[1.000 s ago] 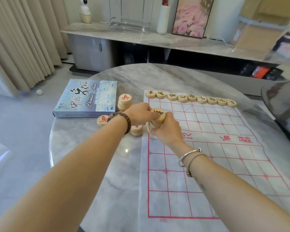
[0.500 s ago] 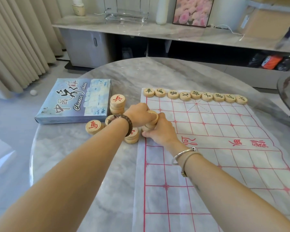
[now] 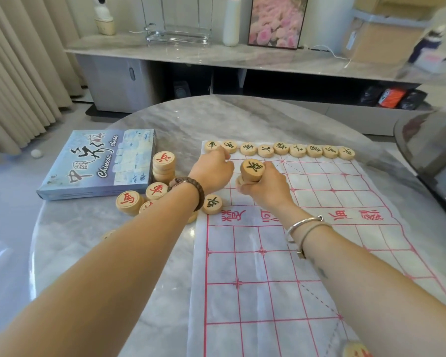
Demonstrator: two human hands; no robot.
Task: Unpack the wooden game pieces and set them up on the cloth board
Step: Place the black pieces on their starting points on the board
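The right hand (image 3: 265, 189) is gripping a stack of smooth, round wooden discs (image 3: 252, 169) near the far-left corner of the cloth board (image 3: 268, 300), seemingly for dealing out. The left hand (image 3: 211, 173) is curling its fingers beside it; whether they hold anything cannot be told. A row of discs (image 3: 281, 148) is lining the far edge.

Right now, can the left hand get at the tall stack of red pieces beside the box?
Probably yes. The red stack stands just left of the left hand with nothing between them, though its curled fingers may hold something.
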